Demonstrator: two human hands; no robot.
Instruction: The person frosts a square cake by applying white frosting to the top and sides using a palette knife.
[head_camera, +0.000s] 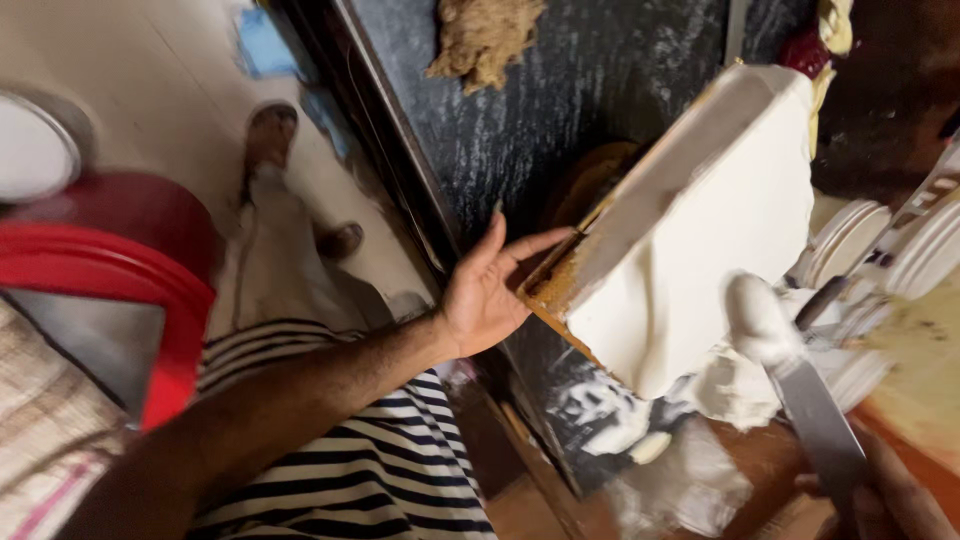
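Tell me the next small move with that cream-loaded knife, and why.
Probably wipe the palette knife up the cake's near side. The left hand steadies the cake's board edge, the blade tip carries a blob of cream, and the right hand holds it just beside that face.

A pale floor (150, 90) is seen at the upper left, edged by a dark speckled table (560, 90). A red plastic chair (120, 270) stands at the left.

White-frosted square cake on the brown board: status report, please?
Left hand open, steadying brown board edge. Right hand gripping metal palette knife, cream-loaded tip by white-frosted square cake. Cream blobs on dark counter below.
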